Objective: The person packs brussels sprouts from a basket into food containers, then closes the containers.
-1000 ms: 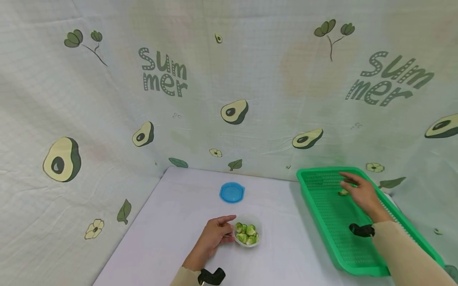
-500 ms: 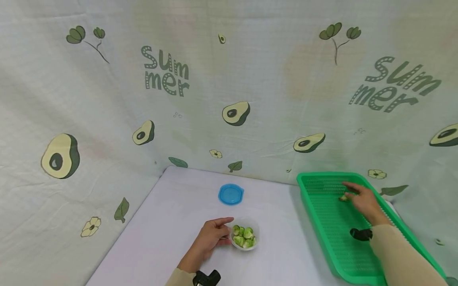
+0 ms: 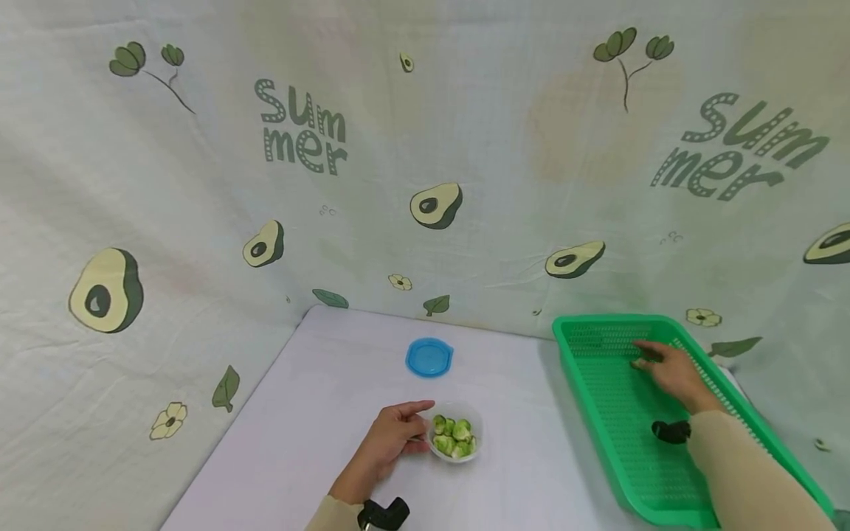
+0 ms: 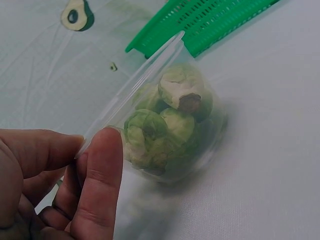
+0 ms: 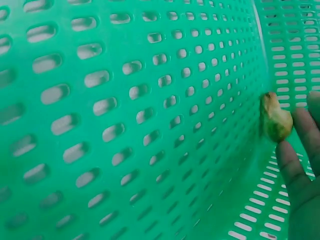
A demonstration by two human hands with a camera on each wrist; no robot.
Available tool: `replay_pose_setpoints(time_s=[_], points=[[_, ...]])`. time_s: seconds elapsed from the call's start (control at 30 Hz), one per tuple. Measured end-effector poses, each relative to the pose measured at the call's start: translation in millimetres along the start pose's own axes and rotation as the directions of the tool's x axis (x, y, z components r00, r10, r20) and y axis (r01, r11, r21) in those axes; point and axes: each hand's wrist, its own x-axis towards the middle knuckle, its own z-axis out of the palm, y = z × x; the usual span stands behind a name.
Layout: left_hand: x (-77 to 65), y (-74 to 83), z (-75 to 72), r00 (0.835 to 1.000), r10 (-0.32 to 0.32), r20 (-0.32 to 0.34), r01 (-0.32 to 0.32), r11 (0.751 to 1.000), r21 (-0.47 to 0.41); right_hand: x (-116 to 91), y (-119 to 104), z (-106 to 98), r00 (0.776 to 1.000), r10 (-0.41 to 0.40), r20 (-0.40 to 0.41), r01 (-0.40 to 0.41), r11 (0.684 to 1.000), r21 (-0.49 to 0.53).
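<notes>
In the head view my left hand [image 3: 392, 440] pinches the rim of a small clear plastic bowl [image 3: 477, 435] on the white table. Several halved-looking green Brussels sprouts [image 3: 454, 435] fill it, and the left wrist view shows thumb and finger on the edge of the bowl [image 4: 200, 165]. Far to the right, my right hand [image 3: 679, 375] reaches down inside a green basket [image 3: 600, 435]. Its fingertips [image 5: 286, 150] touch a yellowish Brussels sprout [image 5: 277, 122] with a brown stem end, which lies by the basket's perforated side. Part of that sprout is hidden by the hand in the head view.
A round blue lid [image 3: 429, 358] with a small tab lies on the table behind the bowl. A white cloth [image 3: 372, 147] printed with avocados and lettering hangs behind and at the left, meeting the table's back edge. The basket's wall rises around the right hand.
My right hand has lowered onto the sprout in the basket, its fingers now right at it. The left hand keeps its pinch on the bowl; the head view has shifted slightly.
</notes>
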Motion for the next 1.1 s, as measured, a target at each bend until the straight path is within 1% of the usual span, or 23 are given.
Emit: replay_pose_setpoints(time_s=[0.23, 0.43, 0.5, 0.63, 0.8, 1.1], points=[[-0.4, 0.8, 1.0, 1.000, 0.000, 0.003, 0.000, 1.000, -0.003, -4, -7, 0, 1.000, -0.008, 0.005, 0.008, 1.000, 0.001], [-0.7, -0.1, 0.1, 1.000, 0.003, -0.002, -0.003, 1.000, -0.004, -4, -7, 0, 1.000, -0.005, -0.029, 0.004, 1.000, -0.029], [-0.4, -0.9, 0.0, 1.000, 0.002, -0.002, -0.002, 1.000, -0.004, -4, -5, 0, 1.000, -0.004, -0.017, 0.004, 0.999, -0.034], [0.1, -1.3, 0.3, 1.000, 0.000, 0.000, 0.000, 1.000, -0.001, -5, -2, 1, 0.999, 0.006, 0.035, -0.005, 1.000, -0.027], [0.3, 0.0, 1.3, 1.000, 0.000, 0.002, 0.000, 1.000, -0.001, -5, -2, 7, 0.999, -0.016, 0.041, 0.016, 1.000, -0.015], [0.6, 1.7, 1.4, 1.000, 0.002, 0.009, -0.002, 1.000, -0.007, -2, -17, 18, 0.995, -0.063, 0.081, 0.061, 0.998, 0.023]])
